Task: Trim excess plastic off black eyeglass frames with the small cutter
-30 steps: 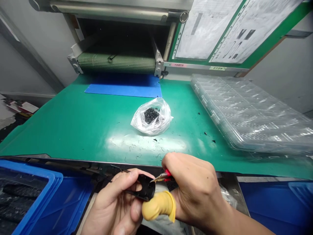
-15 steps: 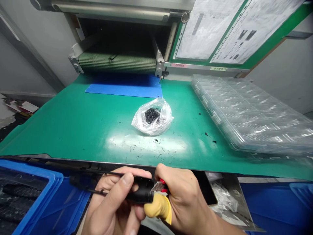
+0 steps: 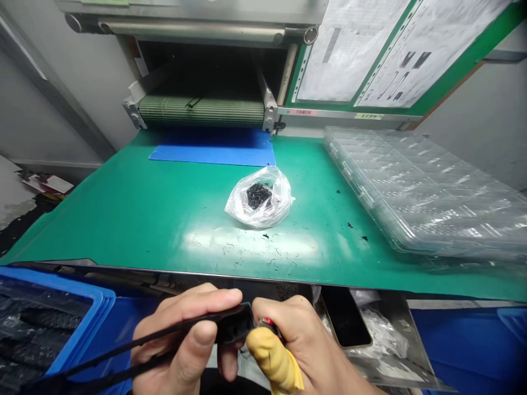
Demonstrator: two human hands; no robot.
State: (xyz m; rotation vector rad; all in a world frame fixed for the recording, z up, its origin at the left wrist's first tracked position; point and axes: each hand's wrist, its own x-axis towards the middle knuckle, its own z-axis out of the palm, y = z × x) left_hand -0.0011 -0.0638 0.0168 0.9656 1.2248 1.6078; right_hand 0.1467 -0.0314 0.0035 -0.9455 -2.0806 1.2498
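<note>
the left hand (image 3: 185,340) pinches a long black plastic strap part (image 3: 164,337) near its wider end, thumb on top and fingers underneath; the part's two thin arms run away to the lower left over the rim of a blue bin (image 3: 78,329). the right hand (image 3: 296,345) is clenched around a small red-handled cutting tool (image 3: 268,322), of which only a bit of red shows between the fingers; whether its tip touches the part cannot be told. a yellow finger cot (image 3: 272,359) covers the right thumb, which presses just beside the part's wide end. both hands sit below the near edge of the green work mat (image 3: 135,219), with the part held in the air between them, not resting on the bench

on the mat, a clear plastic bag (image 3: 260,198) with black scraps inside lies near the middle, and thin black shavings (image 3: 255,252) are scattered in front of it. a stack of clear blister trays (image 3: 420,189) lies on the right. a blue sheet (image 3: 214,153) lies under the mouth of a green conveyor belt (image 3: 201,111) at the back. a dark phone (image 3: 345,317) lies on a metal tray below the bench edge, right of the hands
</note>
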